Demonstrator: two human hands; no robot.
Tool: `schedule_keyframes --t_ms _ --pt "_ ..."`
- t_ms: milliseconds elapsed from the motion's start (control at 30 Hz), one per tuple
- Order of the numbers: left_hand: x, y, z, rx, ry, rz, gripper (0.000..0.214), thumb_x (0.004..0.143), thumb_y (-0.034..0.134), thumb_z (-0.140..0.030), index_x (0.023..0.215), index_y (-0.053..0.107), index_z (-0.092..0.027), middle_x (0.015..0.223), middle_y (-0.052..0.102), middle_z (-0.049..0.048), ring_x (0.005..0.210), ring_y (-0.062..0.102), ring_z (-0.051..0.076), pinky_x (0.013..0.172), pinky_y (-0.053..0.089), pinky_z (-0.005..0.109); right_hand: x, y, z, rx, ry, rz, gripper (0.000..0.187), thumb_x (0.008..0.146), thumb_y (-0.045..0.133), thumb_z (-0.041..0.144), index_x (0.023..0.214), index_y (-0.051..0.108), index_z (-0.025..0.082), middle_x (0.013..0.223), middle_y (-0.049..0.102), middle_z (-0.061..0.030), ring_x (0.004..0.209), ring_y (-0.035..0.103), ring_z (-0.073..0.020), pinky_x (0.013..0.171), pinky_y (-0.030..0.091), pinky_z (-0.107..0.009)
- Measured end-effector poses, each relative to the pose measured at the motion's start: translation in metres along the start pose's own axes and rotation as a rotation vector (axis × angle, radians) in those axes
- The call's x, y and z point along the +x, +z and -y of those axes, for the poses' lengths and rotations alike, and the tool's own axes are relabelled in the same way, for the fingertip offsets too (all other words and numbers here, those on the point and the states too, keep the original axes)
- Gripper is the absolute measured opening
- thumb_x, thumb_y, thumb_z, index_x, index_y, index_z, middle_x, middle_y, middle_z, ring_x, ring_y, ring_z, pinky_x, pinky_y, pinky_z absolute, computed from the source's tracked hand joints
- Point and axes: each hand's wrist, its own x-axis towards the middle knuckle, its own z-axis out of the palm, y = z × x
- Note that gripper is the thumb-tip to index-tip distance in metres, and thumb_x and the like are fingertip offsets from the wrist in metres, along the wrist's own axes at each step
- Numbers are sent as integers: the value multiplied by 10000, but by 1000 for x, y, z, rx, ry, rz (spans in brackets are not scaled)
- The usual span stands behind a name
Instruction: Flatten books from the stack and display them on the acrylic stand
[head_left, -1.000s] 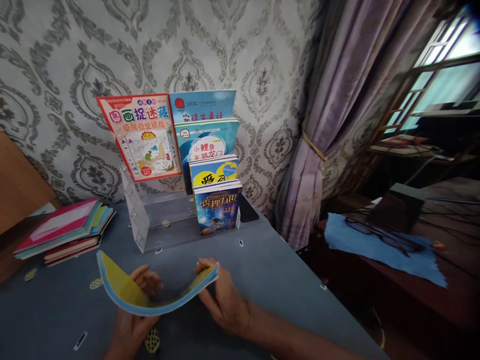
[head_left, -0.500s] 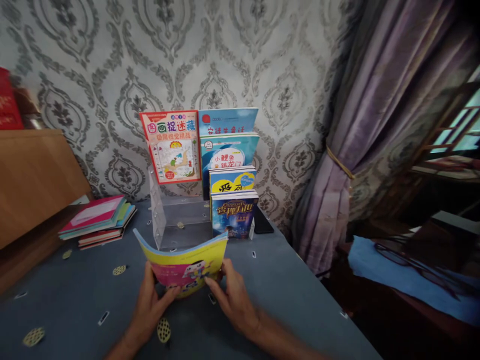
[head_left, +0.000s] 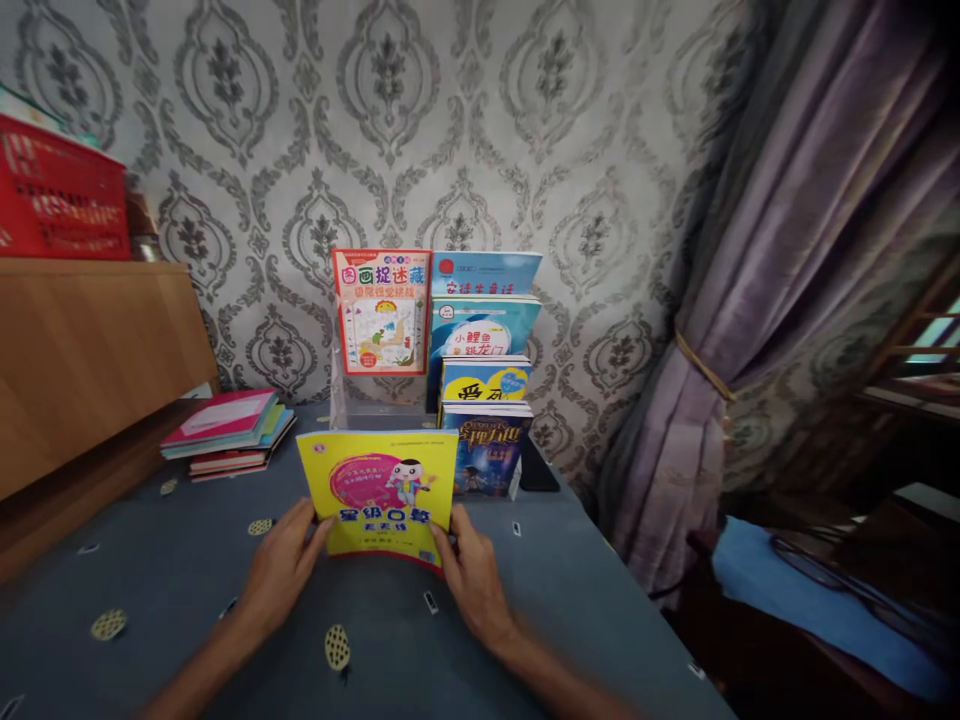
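Note:
A yellow workbook (head_left: 379, 495) with a pink oval and a cartoon figure stands nearly upright above the table, its cover facing me. My left hand (head_left: 281, 560) pinches its lower left edge, and my right hand (head_left: 472, 570) grips the lower right edge. Right behind it is a clear stepped book rack (head_left: 339, 400), partly hidden by the workbook. On the rack's left side, at the top, sits a red-bordered picture book (head_left: 384, 320). Down the right side are a light blue book (head_left: 487, 270), a teal book (head_left: 487, 320), a yellow-and-blue book (head_left: 487, 382) and a dark blue book (head_left: 486, 455).
A pile of books and notebooks (head_left: 225, 420) lies on the table (head_left: 285, 640) at the left. A dark phone-like object (head_left: 538, 468) rests right of the rack. At far left a red basket (head_left: 64, 190) tops a wooden cabinet (head_left: 105, 340). Purple curtains (head_left: 690, 400) hang at right.
The workbook was bowed and tilted back; now it is raised more upright and flatter, its cover fully visible. My hands have shifted to its side edges. The view has turned slightly left.

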Motion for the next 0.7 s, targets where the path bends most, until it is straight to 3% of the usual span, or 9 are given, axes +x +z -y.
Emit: schedule_keyframes --t_ms 233,500,700 --pt "12 -11 -6 68 87 16 399 961 405 -497 861 676 -221 914 723 102 844 687 256 726 521 321 14 9 10 -27 -72 50 172 1015 397 331 920 501 233 790 695 -46 628 657 -172 534 457 -239" --pt "49 -35 -13 -5 75 -16 401 918 431 -504 992 671 -191 898 734 78 791 683 251 693 527 317 54 -8 33 -18 -104 110 192 1002 385 335 871 478 230 760 636 -31 627 611 -156 556 460 -240" --pt "39 -25 4 -101 4 10 364 884 452 -499 1043 604 -209 853 721 45 744 682 234 635 545 315 47 -4 26 22 -77 166 186 992 403 363 875 472 236 833 644 -46 690 632 -169 561 487 -238"
